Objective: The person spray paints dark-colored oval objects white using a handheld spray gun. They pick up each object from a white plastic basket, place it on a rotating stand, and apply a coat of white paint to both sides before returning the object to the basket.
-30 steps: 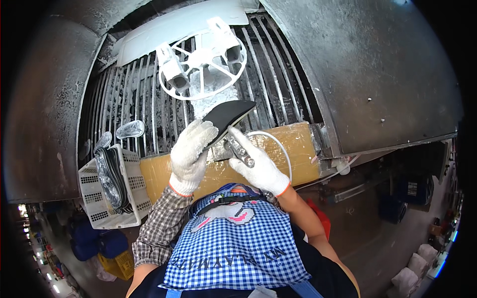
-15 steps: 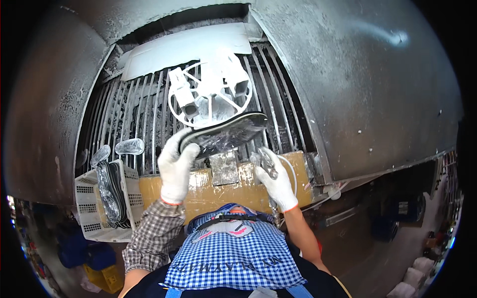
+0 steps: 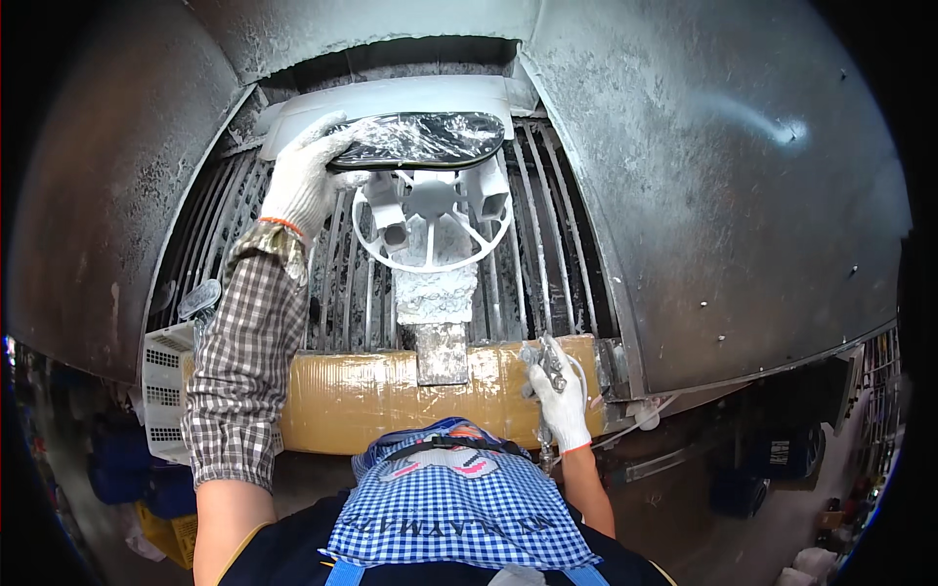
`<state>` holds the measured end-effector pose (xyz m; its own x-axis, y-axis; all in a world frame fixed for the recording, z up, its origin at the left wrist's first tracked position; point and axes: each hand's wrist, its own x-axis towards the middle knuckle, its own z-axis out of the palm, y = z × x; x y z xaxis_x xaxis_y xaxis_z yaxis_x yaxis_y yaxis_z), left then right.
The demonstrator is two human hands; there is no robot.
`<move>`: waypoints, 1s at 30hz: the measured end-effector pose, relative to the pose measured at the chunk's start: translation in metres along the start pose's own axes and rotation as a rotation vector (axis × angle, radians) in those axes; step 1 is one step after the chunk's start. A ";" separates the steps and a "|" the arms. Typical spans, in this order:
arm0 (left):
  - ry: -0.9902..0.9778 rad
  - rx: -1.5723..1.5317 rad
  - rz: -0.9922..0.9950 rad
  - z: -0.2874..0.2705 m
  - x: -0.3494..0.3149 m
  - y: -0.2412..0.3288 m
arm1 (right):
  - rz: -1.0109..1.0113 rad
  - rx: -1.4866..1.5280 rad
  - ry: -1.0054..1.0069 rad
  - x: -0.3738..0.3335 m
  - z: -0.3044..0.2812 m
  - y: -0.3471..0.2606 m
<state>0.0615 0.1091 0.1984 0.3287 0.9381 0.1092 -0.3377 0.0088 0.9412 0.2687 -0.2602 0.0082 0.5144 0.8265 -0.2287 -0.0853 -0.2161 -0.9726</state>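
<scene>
My left hand (image 3: pixel 311 176), in a white knit glove, grips one end of a black shoe sole (image 3: pixel 430 140) covered in wrinkled clear film. The sole lies level over the upper part of a white-coated spoked wheel stand (image 3: pixel 433 200) with block-shaped supports; whether it touches them I cannot tell. My right hand (image 3: pixel 564 398), also gloved, is wrapped round a metal spray gun (image 3: pixel 553 369) close to the front ledge. A pale hose curves beside that hand.
Metal bars (image 3: pixel 337 278) run beneath the stand, between dark booth walls (image 3: pixel 743 215). A tan taped ledge (image 3: pixel 362 400) spans the front. At left, my forearm partly hides a white plastic basket (image 3: pixel 164 396). Behind the stand lies a pale board (image 3: pixel 391 95).
My left hand has carried the sole up and away from me, over the wheel stand. My right hand, with the spray gun, sits slightly lower and further right in view.
</scene>
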 end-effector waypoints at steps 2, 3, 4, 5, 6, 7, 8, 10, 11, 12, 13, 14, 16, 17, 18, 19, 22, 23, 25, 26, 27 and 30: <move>0.010 0.021 -0.008 -0.003 0.008 -0.004 | -0.024 -0.022 -0.001 0.000 0.001 0.000; 0.019 0.006 -0.028 0.000 0.010 -0.007 | -0.042 -0.040 0.002 0.000 -0.001 0.003; 0.029 -0.009 -0.047 0.001 0.012 -0.011 | -0.060 -0.058 0.005 0.001 -0.002 0.004; 0.021 0.000 -0.064 0.000 0.016 -0.015 | -0.068 -0.065 0.007 0.000 -0.003 0.004; 0.015 0.007 -0.078 -0.002 0.018 -0.018 | -0.076 -0.070 0.005 -0.001 -0.002 0.002; 0.009 0.013 -0.091 -0.003 0.020 -0.021 | -0.083 -0.075 0.003 -0.001 -0.001 0.000; 0.004 0.020 -0.104 -0.006 0.022 -0.022 | -0.107 -0.087 0.011 0.000 0.000 0.003; 0.010 0.019 -0.108 0.001 0.022 -0.024 | -0.151 -0.114 0.036 0.002 -0.001 0.011; 0.007 0.022 -0.116 0.000 0.024 -0.029 | -0.146 -0.125 0.037 0.002 -0.002 0.013; 0.010 0.030 -0.121 -0.003 0.026 -0.032 | -0.143 -0.133 0.031 0.002 -0.001 0.012; 0.007 0.012 -0.148 -0.006 0.029 -0.035 | -0.141 -0.142 0.024 0.002 0.000 0.010; 0.013 0.078 -0.142 -0.009 0.033 -0.036 | -0.104 -0.127 0.013 0.002 0.000 0.007; 0.031 0.215 -0.136 -0.017 0.039 -0.038 | -0.023 -0.098 -0.015 0.000 0.000 0.003; 0.064 0.284 -0.060 -0.021 0.042 -0.043 | 0.022 -0.051 -0.027 0.002 -0.002 0.012; 0.080 0.416 -0.055 -0.019 0.041 -0.040 | 0.003 -0.040 -0.008 0.001 -0.001 0.013; 0.096 0.547 -0.052 -0.017 0.039 -0.035 | -0.016 -0.029 0.011 0.001 0.000 0.014; 0.161 0.646 -0.028 -0.019 0.037 -0.033 | -0.045 -0.035 0.022 0.003 0.005 0.015; 0.169 0.648 -0.040 -0.021 0.036 -0.032 | -0.041 -0.043 0.011 0.004 0.005 0.016; 0.174 0.662 -0.025 -0.025 0.037 -0.034 | -0.040 -0.031 0.003 0.006 0.005 0.017; 0.171 0.680 -0.026 -0.027 0.037 -0.034 | -0.051 -0.010 0.001 0.006 0.005 0.017; 0.162 0.696 -0.029 -0.025 0.036 -0.033 | -0.058 0.012 0.007 0.006 0.007 0.015; 0.159 0.730 -0.045 -0.023 0.032 -0.030 | -0.034 0.034 0.016 0.002 0.011 0.001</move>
<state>0.0621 0.1464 0.1665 0.1781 0.9815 0.0697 0.3626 -0.1313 0.9226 0.2606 -0.2530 0.0066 0.5313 0.8244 -0.1950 -0.0961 -0.1700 -0.9807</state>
